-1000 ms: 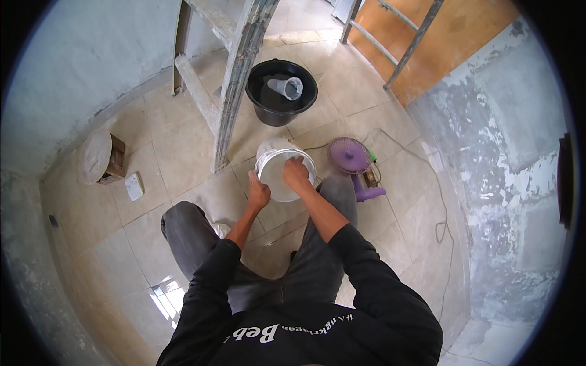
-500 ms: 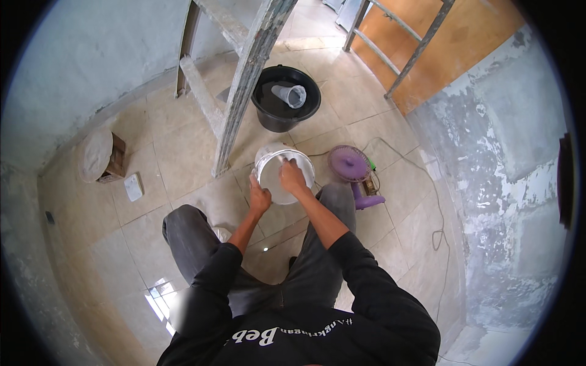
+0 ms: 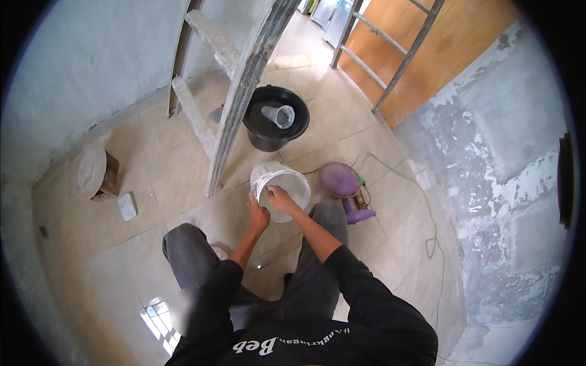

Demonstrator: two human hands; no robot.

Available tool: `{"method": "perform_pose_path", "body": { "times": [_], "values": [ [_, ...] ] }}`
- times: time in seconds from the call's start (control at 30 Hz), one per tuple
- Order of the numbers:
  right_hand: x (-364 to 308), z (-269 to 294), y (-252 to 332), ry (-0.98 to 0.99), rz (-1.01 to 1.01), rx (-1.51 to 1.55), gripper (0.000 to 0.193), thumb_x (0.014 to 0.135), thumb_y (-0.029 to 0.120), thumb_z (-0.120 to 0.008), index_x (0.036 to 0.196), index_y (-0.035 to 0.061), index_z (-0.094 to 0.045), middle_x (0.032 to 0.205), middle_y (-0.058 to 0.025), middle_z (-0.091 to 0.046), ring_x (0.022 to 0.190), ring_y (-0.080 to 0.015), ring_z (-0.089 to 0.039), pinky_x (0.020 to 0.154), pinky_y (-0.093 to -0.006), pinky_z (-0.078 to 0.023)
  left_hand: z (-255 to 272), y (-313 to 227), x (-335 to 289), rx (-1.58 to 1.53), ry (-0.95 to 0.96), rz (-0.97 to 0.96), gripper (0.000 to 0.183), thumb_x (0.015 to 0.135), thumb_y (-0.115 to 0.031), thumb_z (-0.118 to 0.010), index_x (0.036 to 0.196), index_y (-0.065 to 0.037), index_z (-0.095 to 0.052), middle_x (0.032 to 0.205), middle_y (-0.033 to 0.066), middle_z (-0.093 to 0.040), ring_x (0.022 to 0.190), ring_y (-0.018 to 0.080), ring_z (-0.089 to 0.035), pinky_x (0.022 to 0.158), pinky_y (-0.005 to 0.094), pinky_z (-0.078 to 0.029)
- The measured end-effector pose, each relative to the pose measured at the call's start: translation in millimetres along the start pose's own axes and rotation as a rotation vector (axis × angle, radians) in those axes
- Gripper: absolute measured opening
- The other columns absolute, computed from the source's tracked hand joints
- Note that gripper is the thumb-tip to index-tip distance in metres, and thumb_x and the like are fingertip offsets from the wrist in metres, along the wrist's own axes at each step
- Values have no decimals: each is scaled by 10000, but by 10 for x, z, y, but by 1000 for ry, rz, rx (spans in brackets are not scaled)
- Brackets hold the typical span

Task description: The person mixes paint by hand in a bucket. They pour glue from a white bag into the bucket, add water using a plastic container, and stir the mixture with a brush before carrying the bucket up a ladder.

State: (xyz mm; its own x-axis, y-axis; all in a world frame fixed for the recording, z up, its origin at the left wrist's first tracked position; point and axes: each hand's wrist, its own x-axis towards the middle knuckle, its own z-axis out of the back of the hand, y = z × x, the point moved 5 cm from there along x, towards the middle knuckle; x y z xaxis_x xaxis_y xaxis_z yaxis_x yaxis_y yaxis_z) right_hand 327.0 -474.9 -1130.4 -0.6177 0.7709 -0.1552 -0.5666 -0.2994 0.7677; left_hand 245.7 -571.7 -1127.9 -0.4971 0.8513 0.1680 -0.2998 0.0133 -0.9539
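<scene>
One round white plastic bucket (image 3: pixel 265 173), probably stiff, should handle best by the rim the left hand (image 3: pixel 259 218) grips; whether the curled right hand (image 3: pixel 281 199) holds anything, I cannot tell.

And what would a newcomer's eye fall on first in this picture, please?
Probably the tilted white bucket near the centre, with the left hand at its left rim and the right hand at its opening. Next, the purple fan just to its right. Farther off, the large stained ladder stands just left of the black tub.
</scene>
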Motion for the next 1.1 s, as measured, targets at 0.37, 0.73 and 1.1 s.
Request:
{"method": "perform_pose_path", "body": {
  "times": [0.37,0.73,1.1],
  "values": [
    [-191,49,-438,171,-239,-471,355,802,218,-519,967,-95,-551,909,-314,-595,945,-461,-555,829,-472,-460,-120,-197,3,51,41,56,726,643,97,-405,1346,30,-240,1181,309,-468,1094,481,-411,1002,478,-261],
    [-132,439,123,-306,-128,-191,324,834,215,-483,928,-84,-568,958,-329,-555,815,-459,-579,745,-486,-477,-55,-147,-11,58,-10,141,681,665,66,-426,1318,98,-232,1200,337,-435,1105,493,-396,971,465,-315],
    [-128,-4,-443,189,-170,-303,358,781,196,-520,936,-125,-558,940,-332,-576,884,-433,-590,773,-453,-486,-131,-110,5,64,-20,40,694,643,87,-418,1314,100,-241,1209,334,-422,1109,479,-399,980,455,-313]
  ]
}}
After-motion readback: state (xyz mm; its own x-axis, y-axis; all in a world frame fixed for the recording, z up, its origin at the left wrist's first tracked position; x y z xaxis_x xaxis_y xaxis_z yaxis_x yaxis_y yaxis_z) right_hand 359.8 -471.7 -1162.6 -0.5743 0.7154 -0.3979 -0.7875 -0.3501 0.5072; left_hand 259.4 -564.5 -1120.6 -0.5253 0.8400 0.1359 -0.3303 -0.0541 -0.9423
